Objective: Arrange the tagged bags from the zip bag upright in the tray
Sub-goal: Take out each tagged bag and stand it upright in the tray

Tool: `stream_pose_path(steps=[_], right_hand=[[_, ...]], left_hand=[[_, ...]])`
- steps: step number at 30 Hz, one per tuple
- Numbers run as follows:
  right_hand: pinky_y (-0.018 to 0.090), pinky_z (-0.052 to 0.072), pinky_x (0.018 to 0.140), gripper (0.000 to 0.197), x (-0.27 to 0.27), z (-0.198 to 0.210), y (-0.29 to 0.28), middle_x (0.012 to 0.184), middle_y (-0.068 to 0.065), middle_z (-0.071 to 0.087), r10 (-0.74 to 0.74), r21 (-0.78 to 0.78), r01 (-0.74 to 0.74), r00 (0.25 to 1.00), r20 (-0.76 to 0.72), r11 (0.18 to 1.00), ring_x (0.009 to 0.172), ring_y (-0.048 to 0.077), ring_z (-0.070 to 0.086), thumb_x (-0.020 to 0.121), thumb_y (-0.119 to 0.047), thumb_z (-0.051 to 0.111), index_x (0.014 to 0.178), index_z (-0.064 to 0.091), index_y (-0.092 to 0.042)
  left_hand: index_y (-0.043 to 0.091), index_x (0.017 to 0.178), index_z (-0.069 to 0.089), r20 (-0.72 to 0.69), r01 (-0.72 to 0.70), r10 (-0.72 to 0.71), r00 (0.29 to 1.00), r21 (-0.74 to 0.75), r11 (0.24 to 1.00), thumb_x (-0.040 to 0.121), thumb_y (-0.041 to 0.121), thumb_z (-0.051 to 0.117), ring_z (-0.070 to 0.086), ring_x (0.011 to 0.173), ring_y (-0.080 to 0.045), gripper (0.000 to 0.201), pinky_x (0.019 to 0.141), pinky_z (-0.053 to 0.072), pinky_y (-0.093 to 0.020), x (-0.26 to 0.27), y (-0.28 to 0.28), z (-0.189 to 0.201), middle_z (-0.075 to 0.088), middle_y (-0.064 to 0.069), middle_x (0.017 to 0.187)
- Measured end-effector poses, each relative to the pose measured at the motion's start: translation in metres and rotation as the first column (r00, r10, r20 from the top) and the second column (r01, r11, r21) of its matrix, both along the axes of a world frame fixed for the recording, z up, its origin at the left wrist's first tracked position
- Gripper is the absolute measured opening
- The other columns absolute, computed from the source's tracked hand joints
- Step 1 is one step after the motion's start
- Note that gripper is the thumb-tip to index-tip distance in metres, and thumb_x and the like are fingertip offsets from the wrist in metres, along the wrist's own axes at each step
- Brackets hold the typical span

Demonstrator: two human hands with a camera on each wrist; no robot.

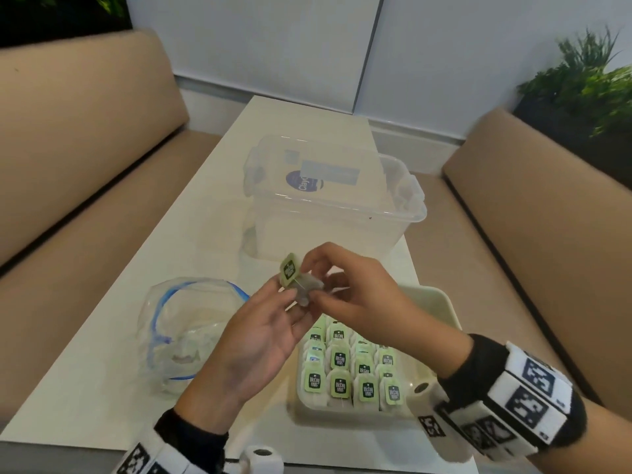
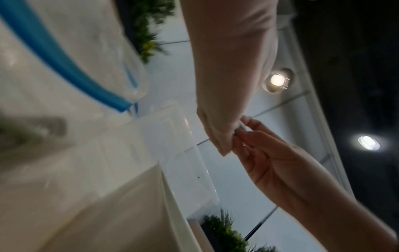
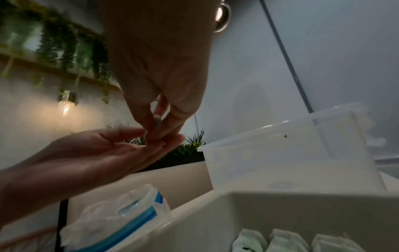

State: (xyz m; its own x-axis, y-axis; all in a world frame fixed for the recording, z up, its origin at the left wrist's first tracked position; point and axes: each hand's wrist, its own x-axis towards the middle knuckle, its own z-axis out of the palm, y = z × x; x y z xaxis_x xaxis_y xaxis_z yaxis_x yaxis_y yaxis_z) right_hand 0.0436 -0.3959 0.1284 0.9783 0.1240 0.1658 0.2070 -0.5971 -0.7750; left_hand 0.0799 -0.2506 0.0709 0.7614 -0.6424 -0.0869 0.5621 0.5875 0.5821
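Both hands [image 1: 304, 299] pinch one tea bag [image 1: 306, 285] above tray [image 1: 441, 302], tag [image 1: 290, 270] upward.

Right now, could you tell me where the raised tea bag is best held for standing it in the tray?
Probably pinch the tea bag by its top edge beside the green tag, coming from above. The tray holds upright rows with tags on top, so a top pinch leaves its bottom free to drop in.
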Motion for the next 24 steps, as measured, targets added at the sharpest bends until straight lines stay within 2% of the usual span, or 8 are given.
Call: stream_pose_path(steps=[4, 7, 10, 12, 16, 18, 22, 24], right_hand=[[0.02, 0.052, 0.058, 0.042, -0.006, 0.01, -0.005, 0.09, -0.006, 0.058, 0.017, -0.017, -0.018, 0.998, -0.056, 1.0, 0.075, 0.007, 0.063, 0.075, -0.02, 0.077, 0.104, 0.048, -0.022], [0.018, 0.05, 0.061, 0.042, -0.006, 0.021, -0.008, 0.09, -0.011, 0.06, -0.076, 0.009, 0.076, 0.997, 0.017, 0.997, 0.083, 0.004, 0.062, 0.075, -0.039, 0.071, 0.111, 0.054, -0.028], [0.012, 0.045, 0.062, 0.017, -0.003, 0.025, -0.009, 0.082, -0.008, 0.067, -0.103, -0.077, 0.113, 0.987, 0.122, 0.991, 0.078, 0.004, 0.062, 0.083, -0.026, 0.069, 0.101, 0.067, -0.025], [0.012, 0.046, 0.062, 0.008, -0.003, 0.03, -0.007, 0.081, -0.006, 0.069, -0.106, -0.091, 0.123, 0.98, 0.171, 0.988, 0.076, 0.004, 0.062, 0.084, -0.02, 0.069, 0.092, 0.072, -0.021], [0.022, 0.051, 0.064, 0.01, -0.01, 0.048, -0.005, 0.083, -0.005, 0.069, -0.068, -0.091, 0.091, 0.97, 0.231, 0.992, 0.077, 0.006, 0.062, 0.085, -0.022, 0.065, 0.091, 0.073, -0.023], [0.027, 0.052, 0.065, 0.013, -0.016, 0.056, -0.003, 0.083, -0.007, 0.07, -0.051, -0.091, 0.078, 0.961, 0.27, 0.993, 0.077, 0.008, 0.062, 0.085, -0.02, 0.064, 0.094, 0.073, -0.022], [0.029, 0.052, 0.065, 0.011, -0.023, 0.063, 0.0, 0.083, -0.008, 0.07, -0.036, -0.091, 0.066, 0.955, 0.296, 0.994, 0.078, 0.011, 0.063, 0.086, -0.016, 0.063, 0.093, 0.071, -0.021], [0.026, 0.052, 0.066, 0.01, -0.026, 0.064, -0.001, 0.082, -0.01, 0.07, -0.039, -0.1, 0.072, 0.953, 0.302, 0.992, 0.079, 0.01, 0.063, 0.086, -0.017, 0.063, 0.091, 0.071, -0.021]], left_hand=[[0.017, 0.109, 0.063, 0.418, -0.295, 0.128, 0.899, 0.363, 0.884, 0.098, 0.012, 0.042, 0.069, 0.098, -0.017, 0.025, 0.078, 0.056, -0.025, -0.005, -0.001, 0.003, 0.073, -0.003, 0.103], [0.019, 0.1, 0.065, 0.676, -0.445, 0.055, 0.735, 0.419, 0.792, 0.096, 0.011, 0.048, 0.071, 0.083, -0.015, 0.02, 0.073, 0.057, -0.026, -0.004, 0.005, 0.01, 0.073, -0.001, 0.09], [0.025, 0.097, 0.065, 0.791, -0.509, -0.031, 0.611, 0.422, 0.75, 0.095, 0.012, 0.052, 0.07, 0.073, -0.012, 0.019, 0.07, 0.056, -0.024, -0.006, 0.01, 0.021, 0.07, 0.002, 0.085], [0.031, 0.102, 0.063, 0.787, -0.5, -0.03, 0.616, 0.42, 0.758, 0.09, 0.011, 0.058, 0.069, 0.074, -0.01, 0.023, 0.07, 0.054, -0.022, -0.008, 0.01, 0.029, 0.07, 0.003, 0.09], [0.051, 0.133, 0.031, 0.742, -0.496, 0.07, 0.666, 0.372, 0.785, 0.064, 0.024, 0.08, 0.067, 0.097, -0.007, 0.089, 0.074, 0.054, -0.021, -0.011, 0.011, 0.034, 0.06, 0.013, 0.118], [0.053, 0.135, 0.026, 0.734, -0.5, 0.135, 0.665, 0.304, 0.811, 0.058, 0.025, 0.082, 0.068, 0.099, -0.014, 0.099, 0.077, 0.055, -0.024, -0.013, 0.011, 0.036, 0.061, 0.011, 0.121], [0.033, 0.106, 0.066, 0.767, -0.556, 0.161, 0.621, 0.286, 0.781, 0.068, 0.021, 0.073, 0.071, 0.078, -0.011, 0.041, 0.073, 0.055, -0.024, -0.016, 0.01, 0.042, 0.074, 0.003, 0.089], [0.028, 0.094, 0.072, 0.763, -0.539, 0.143, 0.63, 0.297, 0.789, 0.07, 0.021, 0.072, 0.07, 0.072, -0.011, 0.025, 0.071, 0.055, -0.024, -0.017, 0.01, 0.042, 0.075, 0.002, 0.082]])
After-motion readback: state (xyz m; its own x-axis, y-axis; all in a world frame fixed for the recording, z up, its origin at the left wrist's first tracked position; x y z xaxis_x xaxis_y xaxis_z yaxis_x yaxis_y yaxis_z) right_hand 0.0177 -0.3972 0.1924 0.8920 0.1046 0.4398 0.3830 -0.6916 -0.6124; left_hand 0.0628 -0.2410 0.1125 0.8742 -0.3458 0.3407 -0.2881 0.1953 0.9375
